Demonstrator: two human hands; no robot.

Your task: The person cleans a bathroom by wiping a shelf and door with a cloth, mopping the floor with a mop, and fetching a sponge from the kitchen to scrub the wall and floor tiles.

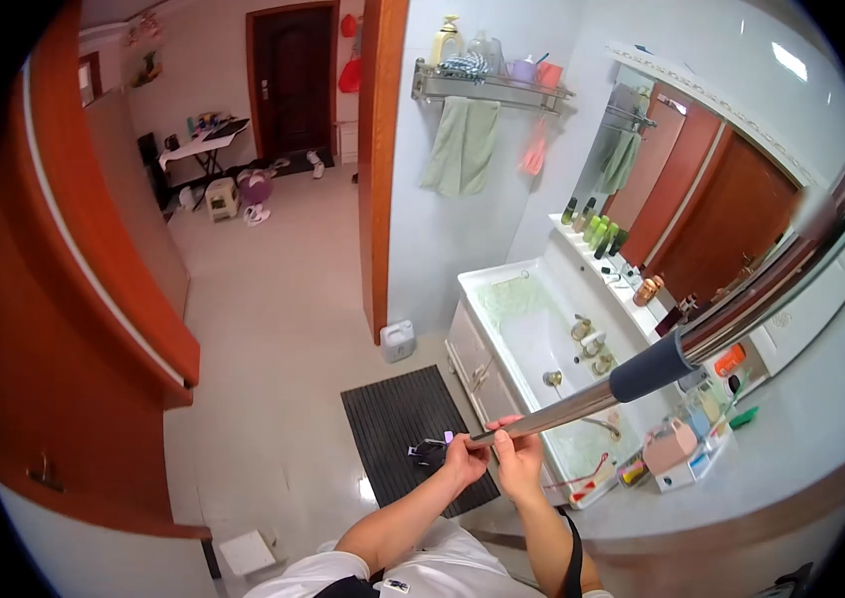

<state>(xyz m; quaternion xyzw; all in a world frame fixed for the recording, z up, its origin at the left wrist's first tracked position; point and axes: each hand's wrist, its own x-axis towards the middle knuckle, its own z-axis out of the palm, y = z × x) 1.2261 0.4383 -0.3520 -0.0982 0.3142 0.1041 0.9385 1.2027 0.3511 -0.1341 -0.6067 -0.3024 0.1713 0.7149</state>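
A long metal pole with a dark grey grip sleeve slants from the middle of the view up to the upper right. My right hand is closed around its lower end, thumb along the tube. Close beside it on the left, my left hand pinches the pole's tip. A small black and purple object shows just left of my left hand, over the dark ribbed mat; whether it touches the hand is unclear. The pole's far end is blurred at the right edge.
A white sink with taps stands to the right, below a mirror and a shelf of bottles. Toiletries crowd the counter's right end. A white jug sits by the door frame. An orange-brown door is at left. A hallway extends beyond.
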